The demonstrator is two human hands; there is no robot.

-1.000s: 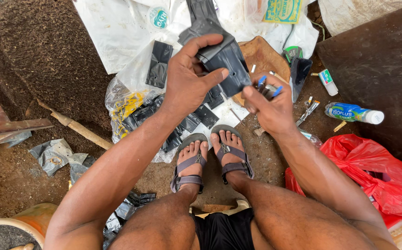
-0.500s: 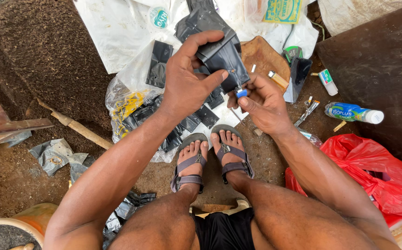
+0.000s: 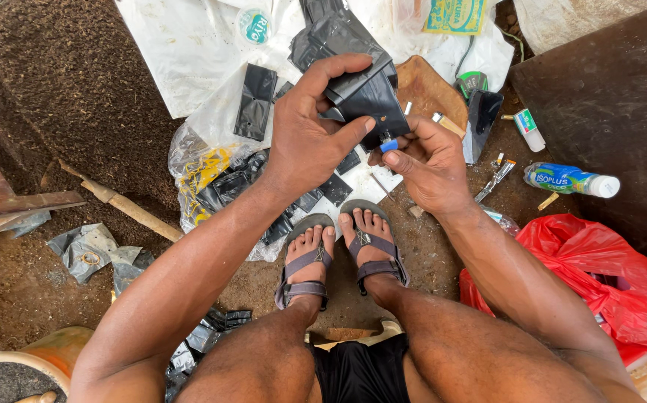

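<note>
Black plastic bag [image 3: 364, 97] gripped by left hand [image 3: 312, 142]; right hand [image 3: 428, 160] has brought its pinched blue-tipped tool [image 3: 388, 145] against it.

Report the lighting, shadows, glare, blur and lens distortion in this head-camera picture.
Head view: soft, even daylight with faint shadows only; mild sheen on the black bag in the left hand and on the red plastic bag; white sheet bright but not blown out; right hand and small blue-tipped item sharp, no motion blur; wide-angle stretch enlarges the thighs at the bottom edge.
</note>
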